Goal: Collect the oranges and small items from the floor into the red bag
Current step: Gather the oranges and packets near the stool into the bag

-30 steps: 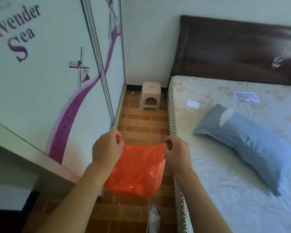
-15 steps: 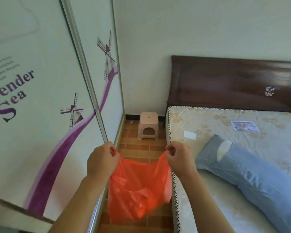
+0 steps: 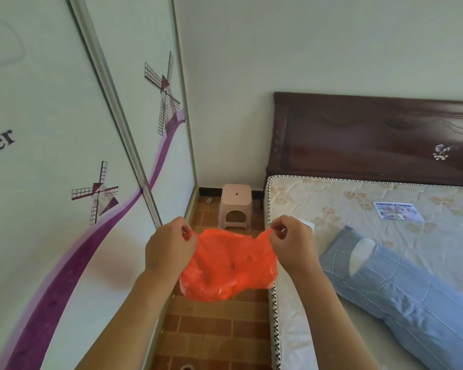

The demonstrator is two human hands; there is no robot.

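Head view, the only one I have: at centre frame my left hand (image 3: 169, 248) and right hand (image 3: 292, 243) each pinch a top corner of the red bag (image 3: 227, 265), thumb against curled fingers, so both are closed on the thin plastic. The bag hangs between them in the air, its rim stretched across and its body sagging and crumpled below, above the brick-pattern floor (image 3: 219, 327) in the narrow aisle between the wardrobe door (image 3: 64, 182) on the left and the mattress (image 3: 358, 209) on the right. A pink stool (image 3: 235, 206) stands at the far end of the aisle, upper centre, with one small item (image 3: 208, 200) lying on the floor just to its left — too small to identify. I see no oranges anywhere in frame.

I judge the step in hand to be opening the bag's mouth. To do it well I would separate the two layers of film at the rim rather than just pull sideways, keep the pinches light so the plastic does not tear, then look down the aisle for the fruit — the bag must gape before anything goes in
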